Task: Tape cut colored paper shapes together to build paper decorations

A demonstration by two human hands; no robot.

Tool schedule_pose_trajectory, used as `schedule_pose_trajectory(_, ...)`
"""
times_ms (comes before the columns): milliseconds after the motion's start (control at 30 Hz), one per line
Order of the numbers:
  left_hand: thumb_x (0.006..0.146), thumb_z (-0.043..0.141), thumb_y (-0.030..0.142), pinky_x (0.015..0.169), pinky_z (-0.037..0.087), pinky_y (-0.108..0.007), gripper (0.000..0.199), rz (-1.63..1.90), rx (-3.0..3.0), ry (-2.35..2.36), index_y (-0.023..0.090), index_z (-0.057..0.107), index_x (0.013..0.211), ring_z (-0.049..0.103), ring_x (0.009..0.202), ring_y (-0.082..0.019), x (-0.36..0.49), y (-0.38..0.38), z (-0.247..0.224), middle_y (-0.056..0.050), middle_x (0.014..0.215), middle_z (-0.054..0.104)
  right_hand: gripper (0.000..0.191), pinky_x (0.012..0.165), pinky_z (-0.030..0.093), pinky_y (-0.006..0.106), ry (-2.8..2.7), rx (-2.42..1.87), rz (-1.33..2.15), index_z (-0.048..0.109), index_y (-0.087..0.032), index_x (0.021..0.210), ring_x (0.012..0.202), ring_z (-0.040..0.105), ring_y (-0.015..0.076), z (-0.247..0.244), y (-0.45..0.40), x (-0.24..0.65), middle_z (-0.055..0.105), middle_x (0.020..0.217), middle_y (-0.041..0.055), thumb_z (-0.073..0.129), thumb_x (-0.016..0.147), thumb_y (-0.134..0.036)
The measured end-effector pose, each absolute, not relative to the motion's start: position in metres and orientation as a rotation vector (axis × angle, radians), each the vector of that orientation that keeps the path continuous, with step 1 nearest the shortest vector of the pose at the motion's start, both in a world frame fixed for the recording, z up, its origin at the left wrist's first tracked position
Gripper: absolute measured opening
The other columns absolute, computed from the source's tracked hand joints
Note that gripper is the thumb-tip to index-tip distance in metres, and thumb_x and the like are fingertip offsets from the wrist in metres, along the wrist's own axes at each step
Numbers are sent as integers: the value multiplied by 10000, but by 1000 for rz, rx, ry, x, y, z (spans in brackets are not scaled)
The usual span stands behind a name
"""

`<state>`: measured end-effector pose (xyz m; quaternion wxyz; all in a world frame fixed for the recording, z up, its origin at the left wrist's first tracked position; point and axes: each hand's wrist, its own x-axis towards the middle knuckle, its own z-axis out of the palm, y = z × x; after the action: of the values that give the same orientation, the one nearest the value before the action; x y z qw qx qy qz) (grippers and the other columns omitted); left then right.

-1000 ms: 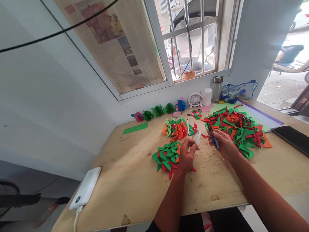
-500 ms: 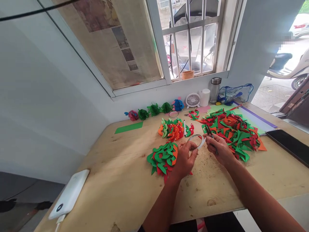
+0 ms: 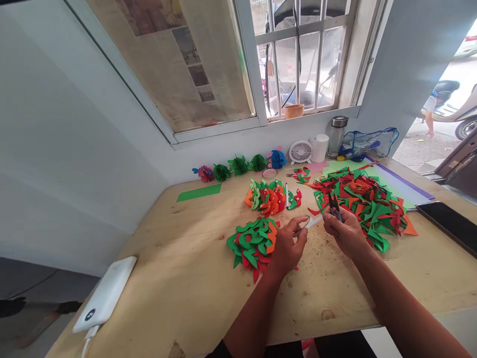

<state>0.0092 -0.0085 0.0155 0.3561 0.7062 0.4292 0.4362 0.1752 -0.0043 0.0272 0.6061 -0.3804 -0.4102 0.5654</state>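
Note:
Pinched in my left hand (image 3: 289, 248) is a roll of tape (image 3: 306, 222), now seen nearly edge-on. A whitish strip of tape (image 3: 315, 221) stretches from the roll to the fingertips of my right hand (image 3: 346, 232). That hand also grips a pair of dark scissors (image 3: 334, 206), blades pointing up and away. Beside my left hand lies a heap of green, red and orange cut paper shapes (image 3: 249, 243), partly covered by the hand. Just beyond my right hand is a larger pile of green, red and orange paper scraps (image 3: 367, 194).
Farther back lie more paper pieces (image 3: 266, 196) with a white pen (image 3: 286, 195) beside them. Paper flowers (image 3: 238, 166), a small fan (image 3: 300, 151) and a glass bottle (image 3: 337, 136) line the wall. A phone (image 3: 447, 226) is at right, a white power bank (image 3: 106, 293) at left.
My right hand has moved slightly right, drawing the tape strip out longer. The roll has turned from a visible ring to nearly edge-on. The view has shifted a little.

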Motion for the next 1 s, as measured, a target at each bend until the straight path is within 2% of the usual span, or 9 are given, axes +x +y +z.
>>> schedule_pose_trajectory(100, 859, 461, 231, 591, 431, -214, 313, 1128, 1865, 1075, 182, 616, 1126, 528, 589, -99, 10, -10, 13, -19, 751, 634, 235, 422, 136, 236, -976, -863, 1270, 551, -170, 683, 451, 247, 47, 27, -5, 174, 310, 531, -69, 693, 744, -347)
schedule_pose_trajectory(267, 854, 470, 216, 631, 458, -210, 283, 1249, 1853, 1097, 178, 646, 1072, 589, 701, -117, 9, -10, 13, -51, 876, 681, 215, 414, 166, 225, -954, -970, 1186, 581, -170, 766, 465, 278, 48, 25, -5, 173, 364, 569, -58, 682, 754, -360)
schedule_pose_trajectory(400, 841, 484, 200, 611, 453, -203, 261, 1305, 1788, 1112, 162, 659, 1031, 568, 649, -102, 9, -11, 12, -45, 847, 678, 249, 413, 193, 220, -952, -1072, 1181, 588, -170, 815, 487, 297, 55, 23, -4, 171, 422, 618, -40, 662, 760, -401)
schedule_pose_trajectory(567, 840, 486, 223, 574, 430, -192, 255, 1302, 1740, 1117, 154, 669, 1003, 528, 598, -88, 9, -13, 11, -32, 788, 651, 273, 425, 220, 220, -1032, -1159, 1079, 576, -167, 756, 502, 315, 65, 22, -4, 171, 433, 613, -35, 654, 751, -429)
schedule_pose_trajectory(700, 838, 491, 246, 548, 402, -184, 246, 1327, 1655, 1124, 154, 676, 971, 479, 564, -79, 8, -12, 9, -8, 695, 597, 316, 431, 235, 218, -1025, -1219, 949, 609, -170, 913, 515, 339, 80, 24, -3, 174, 434, 612, -37, 635, 758, -444)
schedule_pose_trajectory(767, 837, 499, 266, 536, 389, -182, 240, 1362, 1555, 1124, 153, 671, 960, 453, 553, -78, 7, -12, 9, 3, 661, 562, 357, 415, 203, 215, -966, -1194, 1009, 601, -170, 970, 488, 309, 72, 26, -2, 176, 412, 600, -47, 627, 760, -457)
schedule_pose_trajectory(900, 820, 539, 321, 531, 383, -186, 239, 1410, 1370, 1069, 154, 656, 945, 417, 537, -78, 6, -11, 13, 21, 606, 504, 387, 401, 112, 225, -988, -1077, 1297, 593, -158, 946, 435, 210, 48, 30, -4, 175, 396, 572, -57, 606, 764, -499)
schedule_pose_trajectory(1000, 807, 557, 366, 511, 377, -189, 268, 1418, 1327, 1067, 152, 654, 936, 411, 529, -82, 5, -11, 16, 19, 587, 490, 411, 403, 120, 233, -1067, -1046, 1417, 601, -152, 884, 435, 229, 57, 30, -6, 173, 406, 557, -45, 546, 793, -549)
